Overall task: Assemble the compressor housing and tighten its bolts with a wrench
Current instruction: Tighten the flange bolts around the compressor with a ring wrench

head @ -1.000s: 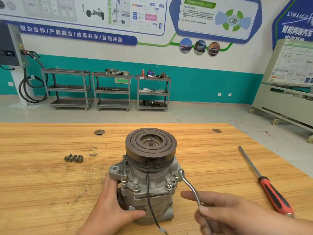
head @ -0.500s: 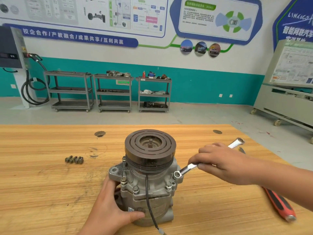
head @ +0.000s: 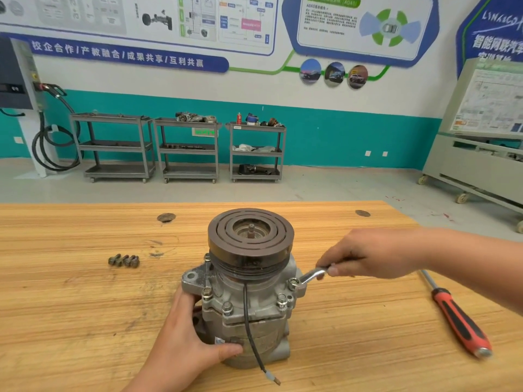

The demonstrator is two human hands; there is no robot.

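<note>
A grey cast-metal compressor housing [head: 249, 304] with a dark ringed pulley is being steadied upright on the light wooden bench [head: 70, 321] by the left hand [head: 186, 346], wrapped around its lower body. A silver metal wrench [head: 311, 275] is being gripped by the closed right hand [head: 368, 254], its end seated on a flange bolt. Left of the housing, loose dark bolts [head: 124, 261] are being kept; right of it, a red-handled screwdriver [head: 455, 318]. Behind it, three grey shelf carts [head: 186, 148] are being stood against a teal-and-white wall.

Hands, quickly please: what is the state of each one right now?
Left hand: closed around the lower side of the compressor, steadying it.
Right hand: closed on the wrench, whose end sits on a bolt.
</note>
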